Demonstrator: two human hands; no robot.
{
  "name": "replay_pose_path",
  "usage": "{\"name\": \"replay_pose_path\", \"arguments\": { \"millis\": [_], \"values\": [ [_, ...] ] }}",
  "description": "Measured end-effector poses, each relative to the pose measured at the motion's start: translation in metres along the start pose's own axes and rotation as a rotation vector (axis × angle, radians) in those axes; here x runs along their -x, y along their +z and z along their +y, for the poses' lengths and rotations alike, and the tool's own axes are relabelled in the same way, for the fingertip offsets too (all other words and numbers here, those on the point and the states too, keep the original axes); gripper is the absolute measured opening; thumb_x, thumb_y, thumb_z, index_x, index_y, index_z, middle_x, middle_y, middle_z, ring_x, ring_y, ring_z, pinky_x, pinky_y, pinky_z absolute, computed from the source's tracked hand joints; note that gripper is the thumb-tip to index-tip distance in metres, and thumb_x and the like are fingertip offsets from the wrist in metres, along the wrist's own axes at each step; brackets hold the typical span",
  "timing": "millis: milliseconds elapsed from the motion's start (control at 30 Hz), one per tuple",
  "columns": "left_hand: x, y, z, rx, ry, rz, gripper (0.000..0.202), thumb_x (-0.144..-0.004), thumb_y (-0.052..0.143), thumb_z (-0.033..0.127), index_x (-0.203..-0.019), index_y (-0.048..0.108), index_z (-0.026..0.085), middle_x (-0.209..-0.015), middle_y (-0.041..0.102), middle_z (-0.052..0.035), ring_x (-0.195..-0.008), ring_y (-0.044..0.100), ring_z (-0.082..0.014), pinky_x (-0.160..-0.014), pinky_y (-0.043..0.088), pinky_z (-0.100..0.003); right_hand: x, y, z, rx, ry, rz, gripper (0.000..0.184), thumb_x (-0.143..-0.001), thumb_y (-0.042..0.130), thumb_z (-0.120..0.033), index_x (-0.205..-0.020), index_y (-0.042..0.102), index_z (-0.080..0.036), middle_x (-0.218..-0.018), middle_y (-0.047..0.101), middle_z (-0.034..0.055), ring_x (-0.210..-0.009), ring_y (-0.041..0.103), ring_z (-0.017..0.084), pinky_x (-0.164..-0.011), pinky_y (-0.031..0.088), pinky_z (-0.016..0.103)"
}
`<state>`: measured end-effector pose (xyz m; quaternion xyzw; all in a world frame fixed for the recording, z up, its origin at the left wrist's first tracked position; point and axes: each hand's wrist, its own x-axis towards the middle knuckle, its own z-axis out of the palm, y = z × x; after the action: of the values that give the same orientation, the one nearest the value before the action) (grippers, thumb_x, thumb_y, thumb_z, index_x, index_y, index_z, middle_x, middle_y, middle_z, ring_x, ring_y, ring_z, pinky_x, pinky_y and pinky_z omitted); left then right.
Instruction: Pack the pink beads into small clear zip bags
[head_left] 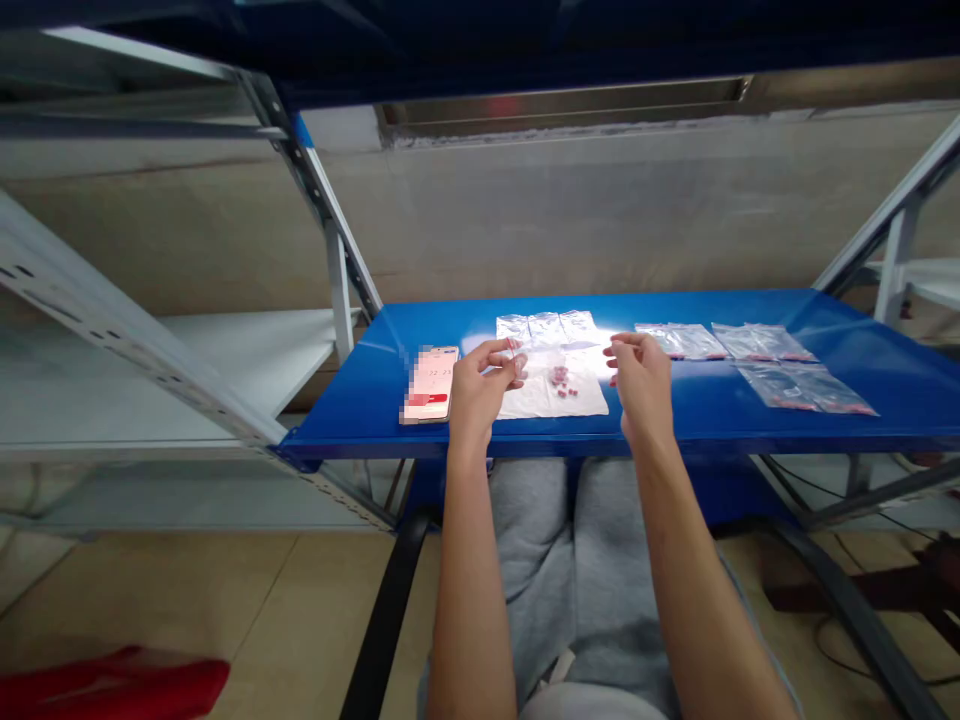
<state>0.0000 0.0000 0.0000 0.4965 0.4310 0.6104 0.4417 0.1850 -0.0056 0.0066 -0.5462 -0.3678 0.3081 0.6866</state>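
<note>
My left hand (484,380) pinches the edge of a small clear zip bag (534,362) with a thin red line near its top. The bag is hard to make out against the white sheet (525,402) beneath. Small red pieces (560,378) lie in a loose cluster on that sheet, between my two hands. To the right of the sheet, my right hand (643,385) is raised with its fingers bent and slightly apart, and I see nothing in it. Several flat empty-looking zip bags (546,327) lie behind the sheet.
Left of my left hand a phone (431,385) lies lit on the blue shelf (705,405). Several bags with red contents (806,385) are laid out at the right. Metal uprights (319,200) flank the shelf, and another blue shelf (525,50) hangs low overhead.
</note>
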Motion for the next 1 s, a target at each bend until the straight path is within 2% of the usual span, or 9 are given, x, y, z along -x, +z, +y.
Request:
{"name": "replay_pose_path", "arguments": {
  "millis": [67,167,300,467,600,667,833,900,1000],
  "values": [
    [0.000,0.000,-0.001,0.009,-0.003,-0.002,0.036,-0.074,0.085,0.034,-0.104,0.077,0.016,-0.083,0.068,-0.0022,-0.071,0.067,-0.0119,-0.064,0.058,-0.022,-0.010,-0.006,0.016,0.048,0.142,-0.196,0.018,-0.087,0.062,-0.035,-0.093,0.067,-0.019,-0.088,0.070,0.0052,-0.076,0.064,0.016,-0.052,0.042,0.021],
    [-0.001,0.002,-0.002,0.039,-0.033,-0.002,0.032,-0.079,0.081,0.030,-0.108,0.077,0.017,-0.083,0.067,-0.0017,-0.071,0.067,-0.0112,-0.064,0.058,-0.021,-0.002,-0.006,0.018,-0.082,0.324,-0.470,0.026,-0.089,0.066,-0.041,-0.100,0.069,-0.019,-0.093,0.074,0.0072,-0.078,0.071,0.017,-0.050,0.043,0.020],
    [-0.002,0.004,-0.006,0.075,-0.102,-0.019,0.028,-0.084,0.077,0.022,-0.111,0.075,0.016,-0.086,0.068,-0.0024,-0.068,0.067,-0.0099,-0.064,0.058,-0.021,0.010,0.004,0.017,-0.219,0.356,-0.644,0.031,-0.081,0.080,-0.042,-0.098,0.070,-0.018,-0.092,0.078,0.0092,-0.076,0.075,0.017,-0.050,0.048,0.018],
    [-0.001,0.003,-0.007,0.101,-0.194,-0.050,0.027,-0.092,0.071,0.029,-0.114,0.074,0.014,-0.089,0.070,-0.0054,-0.071,0.069,-0.0116,-0.065,0.058,-0.021,0.005,0.009,0.033,-0.242,0.254,-0.589,0.039,-0.067,0.094,-0.041,-0.088,0.070,-0.017,-0.080,0.077,0.0064,-0.067,0.074,0.015,-0.063,0.062,0.024],
    [0.001,0.004,-0.005,-0.028,-0.174,-0.107,0.035,-0.093,0.071,0.040,-0.117,0.076,0.015,-0.121,0.074,-0.0129,-0.088,0.073,-0.0171,-0.067,0.058,-0.024,-0.001,0.005,0.041,-0.225,0.185,-0.484,0.045,-0.063,0.096,-0.048,-0.084,0.070,-0.018,-0.075,0.076,0.0040,-0.068,0.075,0.017,-0.070,0.067,0.029],
    [0.001,0.006,-0.006,-0.170,-0.116,-0.094,0.033,-0.090,0.074,0.039,-0.113,0.079,0.016,-0.124,0.075,-0.0129,-0.095,0.072,-0.0197,-0.069,0.057,-0.025,-0.003,0.002,0.041,-0.220,0.162,-0.459,0.047,-0.061,0.096,-0.051,-0.083,0.069,-0.018,-0.073,0.075,0.0032,-0.069,0.076,0.018,-0.070,0.067,0.030],
    [-0.003,0.014,-0.019,-0.383,-0.006,-0.013,0.020,-0.084,0.077,0.033,-0.094,0.082,0.017,-0.099,0.081,-0.0080,-0.083,0.071,-0.0187,-0.078,0.054,-0.029,-0.008,-0.005,0.039,-0.191,0.150,-0.449,0.046,-0.063,0.095,-0.052,-0.082,0.070,-0.018,-0.072,0.076,0.0042,-0.067,0.077,0.020,-0.068,0.068,0.031],
    [-0.005,0.019,-0.025,-0.396,-0.011,-0.004,0.016,-0.083,0.078,0.032,-0.088,0.081,0.017,-0.087,0.080,-0.0061,-0.079,0.071,-0.0185,-0.077,0.053,-0.029,-0.011,-0.009,0.040,-0.179,0.157,-0.448,0.043,-0.065,0.095,-0.049,-0.081,0.072,-0.017,-0.072,0.076,0.0055,-0.066,0.077,0.020,-0.068,0.068,0.029],
    [-0.007,0.027,-0.033,-0.341,-0.011,0.000,0.011,-0.082,0.077,0.028,-0.083,0.078,0.017,-0.081,0.079,-0.0044,-0.078,0.072,-0.0179,-0.077,0.052,-0.028,-0.015,-0.016,0.042,-0.176,0.168,-0.429,0.038,-0.067,0.095,-0.043,-0.081,0.074,-0.015,-0.075,0.077,0.0073,-0.065,0.076,0.018,-0.069,0.068,0.027]
  ]
}}
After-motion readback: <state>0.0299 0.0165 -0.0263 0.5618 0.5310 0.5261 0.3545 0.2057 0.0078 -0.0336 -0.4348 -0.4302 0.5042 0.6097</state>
